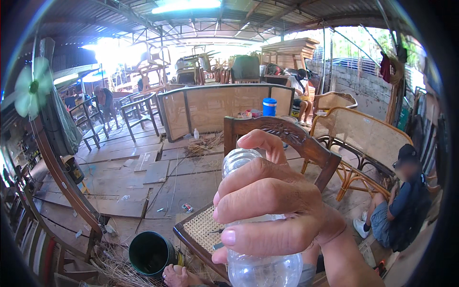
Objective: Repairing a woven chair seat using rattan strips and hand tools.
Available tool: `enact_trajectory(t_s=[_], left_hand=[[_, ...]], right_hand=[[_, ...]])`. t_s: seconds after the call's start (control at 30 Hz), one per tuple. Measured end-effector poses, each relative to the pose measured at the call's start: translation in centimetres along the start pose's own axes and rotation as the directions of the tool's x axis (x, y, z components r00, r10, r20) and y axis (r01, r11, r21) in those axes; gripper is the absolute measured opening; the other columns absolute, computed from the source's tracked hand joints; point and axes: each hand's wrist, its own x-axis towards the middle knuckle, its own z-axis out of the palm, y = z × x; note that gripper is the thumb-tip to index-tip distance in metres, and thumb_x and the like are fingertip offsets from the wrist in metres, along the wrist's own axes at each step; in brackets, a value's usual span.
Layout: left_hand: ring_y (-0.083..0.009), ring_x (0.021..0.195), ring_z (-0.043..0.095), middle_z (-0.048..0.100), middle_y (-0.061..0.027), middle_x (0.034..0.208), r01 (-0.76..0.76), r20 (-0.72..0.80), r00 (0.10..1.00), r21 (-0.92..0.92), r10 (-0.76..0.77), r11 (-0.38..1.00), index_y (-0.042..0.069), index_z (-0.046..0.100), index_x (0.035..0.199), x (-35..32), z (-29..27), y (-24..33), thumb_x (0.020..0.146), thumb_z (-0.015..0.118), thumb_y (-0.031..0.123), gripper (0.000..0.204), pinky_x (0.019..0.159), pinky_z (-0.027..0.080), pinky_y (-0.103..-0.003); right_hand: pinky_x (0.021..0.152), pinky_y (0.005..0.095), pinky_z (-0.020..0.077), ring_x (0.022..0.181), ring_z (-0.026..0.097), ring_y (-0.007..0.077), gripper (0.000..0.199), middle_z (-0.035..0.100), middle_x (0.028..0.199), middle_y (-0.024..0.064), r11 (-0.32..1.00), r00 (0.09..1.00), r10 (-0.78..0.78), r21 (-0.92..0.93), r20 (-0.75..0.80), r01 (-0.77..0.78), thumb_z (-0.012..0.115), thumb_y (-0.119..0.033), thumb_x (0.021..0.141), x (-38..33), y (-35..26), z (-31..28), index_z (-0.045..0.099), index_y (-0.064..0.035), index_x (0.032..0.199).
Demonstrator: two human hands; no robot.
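A plank floor (114,167) spreads from 7 to 11 o'clock; a framed cane panel (210,107) stands across the way at 12 o'clock, with stacked chairs behind it; a rattan settee (363,126) sits at 2 o'clock; a co-worker (406,205) in a dark cap sits low at 4 o'clock, well apart from the bottle; a carved chair (296,134) comes nearest, its back towards 1 o'clock and its cane seat towards 7, partly hidden by the right hand (284,201); a green fan (33,87) is at 10 o'clock; a dark bucket (131,248) stands at 7, straw beside it; a blue cooler (269,108) is just past 12.

The clear bottle (263,270) lies between the centre and 6 o'clock, in front of the chair; its long axis runs from 11 to 5 o'clock, the ridged end pointing to 11; the right hand grasps it, fingers wrapped across its middle from the 4 o'clock side and covering much of it; the left hand (180,278) is just beside the bucket, small and partly cut off; I cannot tell whether it grips anything.
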Motion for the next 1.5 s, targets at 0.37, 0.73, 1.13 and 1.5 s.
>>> enact_trajectory(t_s=[0.37,0.73,1.13,1.5], left_hand=[[-0.0401,0.12,0.058,0.064,-0.0212,0.125,-0.047,0.154,0.987,0.034,0.041,0.998,0.005,0.07,0.111,0.4,0.7,-1.0,0.087,0.07,0.04,0.042,0.103,0.047,-0.048],[-0.0452,0.116,0.06,0.064,-0.0266,0.124,-0.044,-0.251,0.968,-0.126,0.011,0.991,-0.003,0.056,0.135,-4.2,0.9,-0.3,0.09,0.061,0.037,0.06,0.106,0.046,-0.051],[-0.0331,0.123,0.059,0.063,-0.0223,0.128,0.747,0.449,0.625,-0.583,0.639,-0.32,0.001,0.054,0.136,-4.5,-11.2,16.6,0.106,0.035,0.059,0.068,0.108,0.044,-0.049],[-0.0213,0.117,0.061,0.063,-0.0149,0.127,0.32,0.242,0.799,-0.946,0.55,-0.049,0.0,0.067,0.12,-6.7,-13.4,17.9,0.105,0.058,0.021,0.027,0.097,0.05,-0.034]], right_hand=[[0.107,0.0538,0.0393,0.09,0.071,0.0155,0.051,0.069,0.1,-0.0052,0.999,1.0,-0.027,-0.019,-0.002,0.027,0.093,-0.015,0.068,0.0,0.1,-0.2,0.063,-0.0266,0.107],[0.101,0.0484,0.042,0.092,0.066,0.0181,0.043,0.064,0.102,0.0022,0.951,0.982,0.17,0.247,0.079,-0.184,0.088,-0.021,0.078,-3.7,0.5,1.3,0.064,-0.0137,0.113],[0.087,0.0377,0.0515,0.098,0.065,0.0221,0.066,0.068,0.108,0.012,0.028,0.359,0.177,0.36,0.916,-0.933,0.092,-0.035,0.073,-22.6,-3.3,10.7,0.063,-0.0032,0.123],[0.087,0.0305,0.0497,0.096,0.065,0.0143,0.047,0.07,0.102,0.0035,-0.566,0.316,0.215,0.381,0.924,-0.731,0.089,-0.025,0.079,-27.8,-2.6,10.1,0.066,-0.002,0.113]])
